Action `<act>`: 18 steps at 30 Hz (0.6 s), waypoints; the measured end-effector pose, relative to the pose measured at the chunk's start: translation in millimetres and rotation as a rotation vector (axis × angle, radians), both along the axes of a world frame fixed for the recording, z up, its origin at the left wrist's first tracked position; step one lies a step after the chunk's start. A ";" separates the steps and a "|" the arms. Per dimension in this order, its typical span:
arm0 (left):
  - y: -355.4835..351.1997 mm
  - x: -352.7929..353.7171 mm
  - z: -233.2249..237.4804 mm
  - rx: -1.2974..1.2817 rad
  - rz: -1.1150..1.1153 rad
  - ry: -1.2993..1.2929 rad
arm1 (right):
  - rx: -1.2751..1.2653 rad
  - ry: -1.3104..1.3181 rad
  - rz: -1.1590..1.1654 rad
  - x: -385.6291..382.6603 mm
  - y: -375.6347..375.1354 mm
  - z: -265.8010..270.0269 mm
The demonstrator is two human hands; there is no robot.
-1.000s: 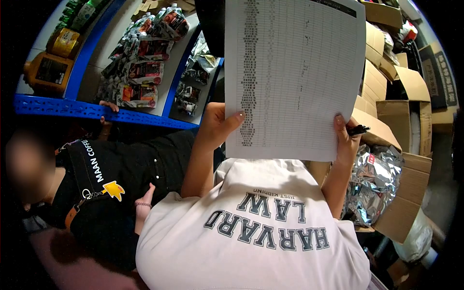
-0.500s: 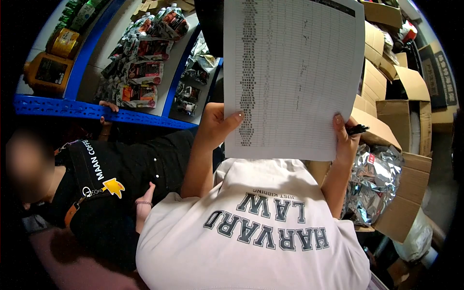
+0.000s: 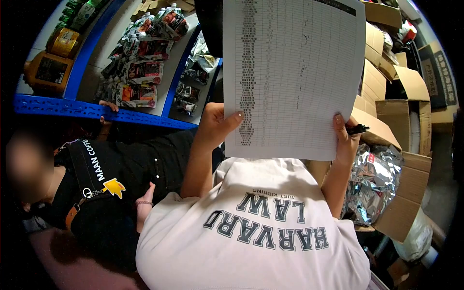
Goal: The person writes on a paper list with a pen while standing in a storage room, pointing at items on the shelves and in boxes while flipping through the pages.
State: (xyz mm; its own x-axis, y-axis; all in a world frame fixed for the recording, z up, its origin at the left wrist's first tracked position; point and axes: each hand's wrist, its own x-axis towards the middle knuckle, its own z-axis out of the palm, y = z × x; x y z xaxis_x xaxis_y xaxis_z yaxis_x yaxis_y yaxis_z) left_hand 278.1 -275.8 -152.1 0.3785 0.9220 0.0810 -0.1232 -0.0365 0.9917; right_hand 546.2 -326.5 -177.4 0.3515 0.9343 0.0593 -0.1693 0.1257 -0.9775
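A printed sheet of paper (image 3: 290,82) with a dense table of rows and columns is held up in front of my chest. My left hand (image 3: 220,126) grips its lower left edge, thumb on the front and fingers behind. On the lower right edge, my right hand (image 3: 346,140) pinches the paper with the thumb on top. A black pen (image 3: 357,129) also sticks out of the right hand, beside the thumb. Most fingers of both hands are hidden behind the sheet or turned away.
Blue-edged shelving (image 3: 96,107) at left carries several pouches (image 3: 144,71) and bottles. A person in a black apron (image 3: 125,162) stands close on my left; a hand (image 3: 109,106) rests on the shelf edge. Opened cardboard boxes (image 3: 403,193) and a silver foil bag (image 3: 372,181) are at right.
The sheet has shifted very slightly in my hands, which keep the same grip. The person at left has moved a little.
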 end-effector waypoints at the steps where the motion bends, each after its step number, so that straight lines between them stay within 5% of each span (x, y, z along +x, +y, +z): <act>1: 0.8 -1.1 -1.5 0.001 -0.003 0.000 | -0.004 0.001 -0.002 -0.5 0.3 0.2; 18: 4.1 0.9 -2.1 0.026 -0.010 -0.017 | 0.008 0.040 -0.014 -5.5 3.2 0.9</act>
State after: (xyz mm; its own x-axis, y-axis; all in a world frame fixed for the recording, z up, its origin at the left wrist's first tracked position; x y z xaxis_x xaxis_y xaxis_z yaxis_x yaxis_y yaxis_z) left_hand 279.0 -271.7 -154.3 0.3859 0.9158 0.1108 -0.1400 -0.0606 0.9883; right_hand 540.7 -323.2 -176.5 0.3668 0.9288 0.0521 -0.2059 0.1357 -0.9691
